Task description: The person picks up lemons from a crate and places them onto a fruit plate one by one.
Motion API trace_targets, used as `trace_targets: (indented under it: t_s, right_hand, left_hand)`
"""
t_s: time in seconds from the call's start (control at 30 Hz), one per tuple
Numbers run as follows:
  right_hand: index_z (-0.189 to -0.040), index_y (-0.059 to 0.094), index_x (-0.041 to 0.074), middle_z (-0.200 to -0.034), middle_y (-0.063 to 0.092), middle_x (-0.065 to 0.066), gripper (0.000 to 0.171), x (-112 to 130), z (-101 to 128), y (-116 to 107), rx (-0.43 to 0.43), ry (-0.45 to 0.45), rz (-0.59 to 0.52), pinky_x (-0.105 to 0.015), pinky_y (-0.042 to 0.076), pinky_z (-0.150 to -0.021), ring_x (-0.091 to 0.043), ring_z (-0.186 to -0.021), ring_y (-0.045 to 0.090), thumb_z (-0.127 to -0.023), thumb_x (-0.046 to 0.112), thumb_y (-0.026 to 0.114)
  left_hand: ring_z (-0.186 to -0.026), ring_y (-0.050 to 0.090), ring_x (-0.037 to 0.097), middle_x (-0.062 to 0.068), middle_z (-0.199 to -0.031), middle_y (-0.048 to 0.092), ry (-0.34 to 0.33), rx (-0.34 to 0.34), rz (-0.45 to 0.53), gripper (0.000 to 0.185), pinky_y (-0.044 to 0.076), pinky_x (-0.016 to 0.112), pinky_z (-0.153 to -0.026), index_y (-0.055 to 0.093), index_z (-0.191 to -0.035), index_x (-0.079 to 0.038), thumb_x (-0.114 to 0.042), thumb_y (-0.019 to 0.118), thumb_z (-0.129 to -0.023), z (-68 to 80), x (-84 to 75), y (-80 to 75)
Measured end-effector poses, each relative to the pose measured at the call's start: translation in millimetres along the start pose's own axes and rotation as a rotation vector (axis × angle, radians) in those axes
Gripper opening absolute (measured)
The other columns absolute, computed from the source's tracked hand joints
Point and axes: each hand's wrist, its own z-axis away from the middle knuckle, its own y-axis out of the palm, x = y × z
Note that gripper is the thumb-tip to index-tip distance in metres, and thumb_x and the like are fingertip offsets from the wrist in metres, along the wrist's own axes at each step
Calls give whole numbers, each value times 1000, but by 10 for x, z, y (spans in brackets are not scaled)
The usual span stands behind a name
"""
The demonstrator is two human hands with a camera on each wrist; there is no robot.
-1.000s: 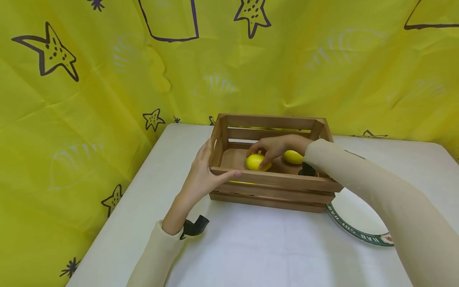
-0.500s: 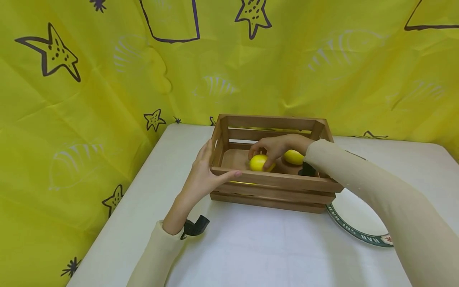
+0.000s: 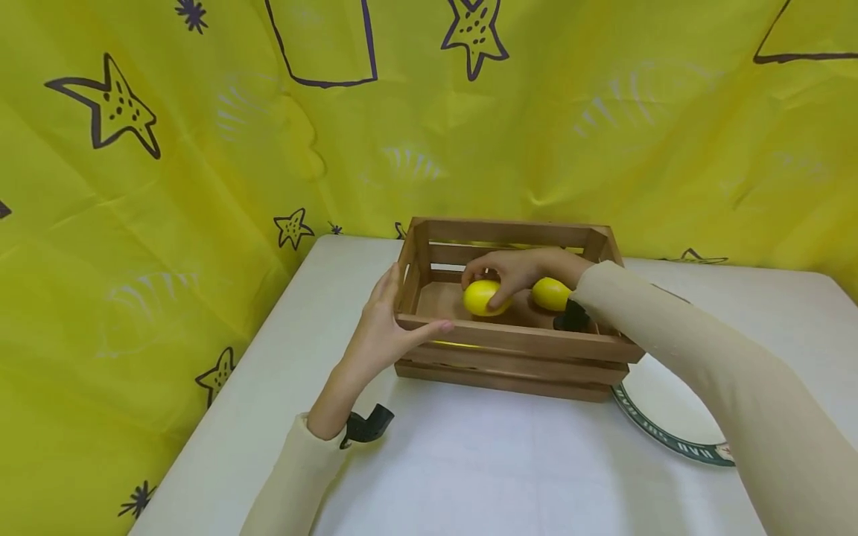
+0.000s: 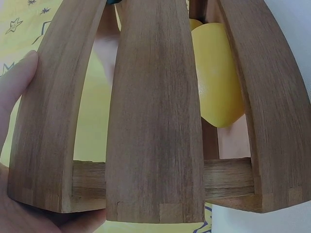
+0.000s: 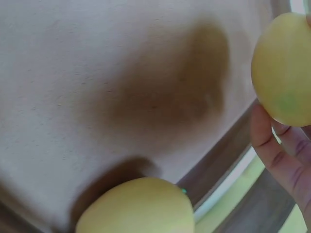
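A wooden slatted crate (image 3: 516,335) stands on the white table. Inside it, my right hand (image 3: 509,274) pinches a yellow lemon (image 3: 480,298) between thumb and fingers. In the right wrist view the lemon (image 5: 286,73) hangs over the crate floor, with shadow on the boards. A second lemon (image 3: 551,295) lies farther right in the crate, partly behind my wrist; it shows at the bottom of the right wrist view. My left hand (image 3: 382,331) rests at the crate's front left corner, fingers straight along the left end and thumb stretched along the front rail.
A white plate (image 3: 670,402) with a green lettered rim sits right of the crate, partly under my right sleeve. A yellow printed curtain (image 3: 523,134) hangs behind and to the left. Black wrist cameras are on both wrists.
The lemon in my right hand first shifts slightly right, then rises a little off the crate floor. My left hand stays at the crate corner. The head view tilts slightly.
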Motion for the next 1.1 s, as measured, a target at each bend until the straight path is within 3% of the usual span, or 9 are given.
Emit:
trace_targets:
  t_s: [0.23, 0.67, 0.9, 1.1]
  right_hand:
    - [-118, 56, 8, -112, 55, -10, 44, 25, 52, 10, -43, -39, -22, -37, 43, -83, -26, -100, 47, -77, 13, 73]
    - [-122, 57, 9, -113, 57, -10, 45, 145, 172, -21, -97, 2, -56, -37, 45, -89, -24, -102, 50, -81, 14, 73]
    - [-123, 56, 8, -120, 55, -9, 45, 341, 243, -163, -151, -10, -44, -36, 46, -87, -23, -100, 51, -82, 12, 73]
    - [-125, 54, 6, -115, 56, -13, 47, 498, 295, -331, -198, -35, -50, -33, 49, -83, -25, -98, 53, -82, 8, 73]
  left_hand:
    - [-145, 24, 34, 13, -161, 17, 11, -9, -2, 116, 32, 58, -110, 9, -159, -20, -50, 83, -73, 22, 9, 43]
    - [-145, 23, 35, 12, -161, 15, -17, 20, 2, 118, 31, 59, -110, 8, -158, -18, -50, 82, -74, 77, -16, 92]
    - [-145, 23, 36, 14, -161, 15, 4, 20, -15, 118, 31, 59, -110, 7, -158, -17, -52, 81, -74, 40, -18, 62]
    - [-146, 22, 33, 14, -161, 15, 1, 4, -22, 119, 31, 56, -111, 8, -158, -14, -54, 81, -73, 4, -22, 10]
